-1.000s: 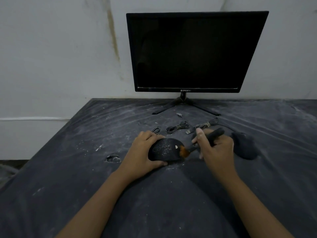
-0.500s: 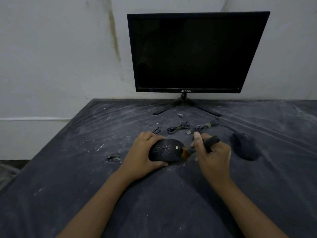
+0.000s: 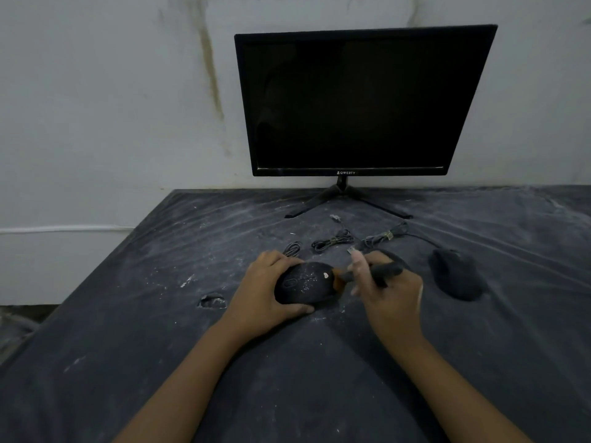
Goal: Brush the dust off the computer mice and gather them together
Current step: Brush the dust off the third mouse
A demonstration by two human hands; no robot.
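Dusty mouse (image 3: 305, 282) gets a brushing at frame centre.
Left hand (image 3: 265, 289) clamps it to worktop (image 3: 128, 314) so it won't skid; right hand (image 3: 388, 289) grips brush (image 3: 367, 274), bristles at its edge. 2nd mouse (image 3: 455, 278) waits centre-right, apart.

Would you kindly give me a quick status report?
Left hand steadying dusty mouse. Right hand holds brush, bristles at mouse's edge. Second mouse apart, right. Nothing blocking.

Makeshift desk: monitor (image 3: 361, 103) (stained wall (image 3: 208, 65))
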